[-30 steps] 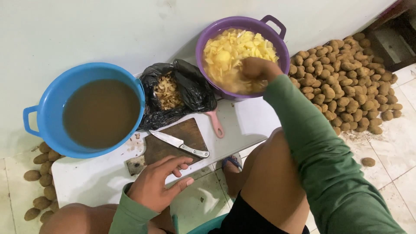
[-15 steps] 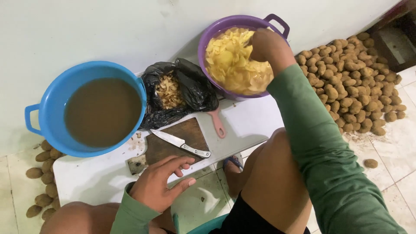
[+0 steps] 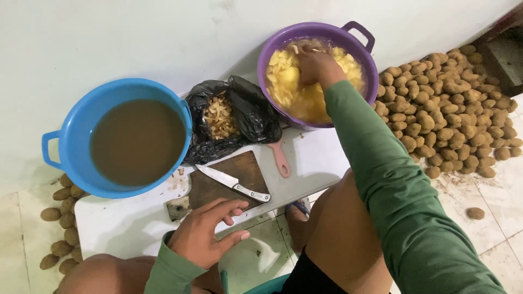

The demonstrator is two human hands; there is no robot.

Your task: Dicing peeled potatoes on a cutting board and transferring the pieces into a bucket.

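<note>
a: entry, head view. where is the right hand point(image 3: 316, 65) sitting?

b: it is reaching forward into the purple basin point(image 3: 370, 60), fingers curling down among the cut potato pieces point(image 3: 286, 87) lying in water. whether it is gripping a piece i cannot tell; the fingertips are hidden in the heap.

a: and the left hand point(image 3: 204, 237)?

b: it is resting on the near edge of the white tabletop point(image 3: 125, 223), fingers spreading loosely, holding nothing, its fingertips just reaching the near edge of the wooden cutting board point(image 3: 229, 182).

a: key relation?

b: the knife point(image 3: 233, 184) is lying on the board straight ahead of the left hand, long axis running from upper left to lower right, blade pointing left, handle toward the right. the left hand is much the nearer of the two (the right is well apart, beyond the board).

a: edges, open room?

b: the blue basin point(image 3: 65, 136) of brown water is standing left of the board, the black bag of peelings point(image 3: 239, 117) between the two basins, a pink handle point(image 3: 280, 158) poking out beside the board's far right corner. bare tabletop is showing left of the left hand and right of the board. unpeeled potatoes point(image 3: 452, 109) are piling on the floor to the right, a few more at the left.
</note>
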